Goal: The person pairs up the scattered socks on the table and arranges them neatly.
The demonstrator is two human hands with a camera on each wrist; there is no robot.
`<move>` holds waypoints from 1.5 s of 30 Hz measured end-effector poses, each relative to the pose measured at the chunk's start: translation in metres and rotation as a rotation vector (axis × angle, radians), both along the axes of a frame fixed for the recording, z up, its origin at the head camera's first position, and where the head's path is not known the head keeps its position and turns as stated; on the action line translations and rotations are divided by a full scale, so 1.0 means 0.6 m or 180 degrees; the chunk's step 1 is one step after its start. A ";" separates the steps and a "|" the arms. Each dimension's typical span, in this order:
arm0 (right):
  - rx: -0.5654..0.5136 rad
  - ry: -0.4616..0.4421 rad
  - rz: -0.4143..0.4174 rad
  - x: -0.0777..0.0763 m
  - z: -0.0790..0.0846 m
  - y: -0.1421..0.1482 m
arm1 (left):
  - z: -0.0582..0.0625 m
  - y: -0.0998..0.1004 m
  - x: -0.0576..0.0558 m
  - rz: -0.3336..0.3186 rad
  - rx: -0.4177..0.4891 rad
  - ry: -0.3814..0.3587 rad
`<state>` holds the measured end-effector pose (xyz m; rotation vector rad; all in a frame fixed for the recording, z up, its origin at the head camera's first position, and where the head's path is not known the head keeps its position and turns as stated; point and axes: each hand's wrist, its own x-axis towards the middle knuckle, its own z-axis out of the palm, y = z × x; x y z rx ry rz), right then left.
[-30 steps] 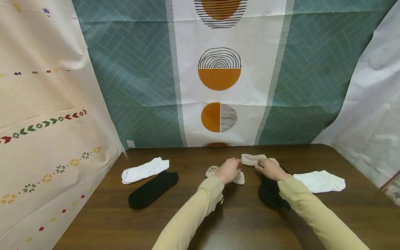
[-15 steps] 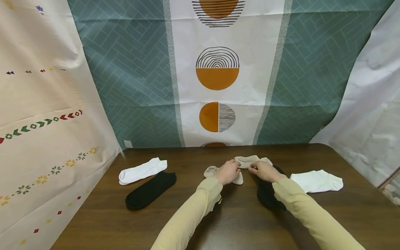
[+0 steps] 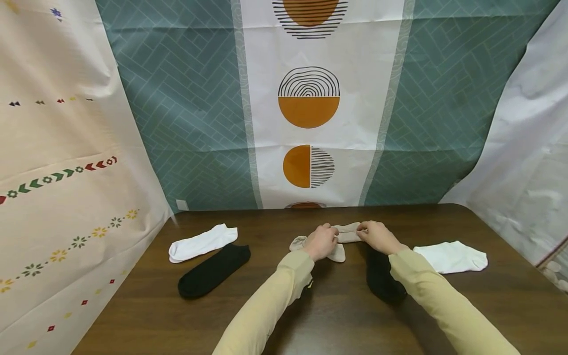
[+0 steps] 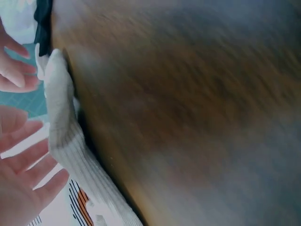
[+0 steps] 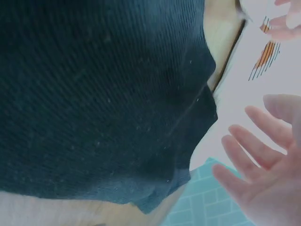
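My left hand (image 3: pixel 321 242) reaches over a crumpled beige sock (image 3: pixel 337 253) that shows on both sides of it. Its fingertips are right at the left end of a second beige sock (image 3: pixel 348 232) lying farther back. At that sock's right part is my right hand (image 3: pixel 378 236), which hides its far end. In the left wrist view the left hand's fingers (image 4: pixel 42 172) are spread beside a ribbed beige sock (image 4: pixel 61 108). The right wrist view shows the right hand's fingers (image 5: pixel 254 141) spread apart, beyond a black sock (image 5: pixel 103 103). That black sock (image 3: pixel 381 278) lies below the right forearm.
On the left of the brown wooden table (image 3: pixel 337 320) lie a white sock (image 3: pixel 201 243) and a black sock (image 3: pixel 215 271). Another white sock (image 3: pixel 452 257) lies at the right. Patterned cloths (image 3: pixel 310 113) hang behind the table's back edge.
The far beige sock has shifted left, toward the left hand. My right hand has moved a little left and back, covering more of the sock's right end. The left hand has hardly moved.
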<state>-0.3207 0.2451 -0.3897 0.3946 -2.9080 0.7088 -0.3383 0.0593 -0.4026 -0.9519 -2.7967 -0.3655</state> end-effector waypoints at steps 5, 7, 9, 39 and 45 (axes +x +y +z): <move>-0.0152 0.0004 -0.0429 -0.006 0.002 0.014 | -0.002 0.001 -0.004 0.0424 -0.0020 0.0029; -0.0183 -0.0012 -0.0568 -0.007 0.001 0.020 | -0.002 0.003 -0.004 0.0566 -0.0009 0.0007; -0.0163 -0.0018 -0.0665 -0.008 -0.001 0.025 | -0.002 0.005 -0.003 0.0682 0.0032 0.0017; -0.0049 -0.0198 -0.0864 -0.028 -0.018 0.041 | -0.006 0.025 -0.029 0.0887 0.0320 -0.0279; -0.0122 -0.0143 -0.0869 -0.027 -0.016 0.041 | -0.006 0.024 -0.036 0.0700 0.0554 -0.0396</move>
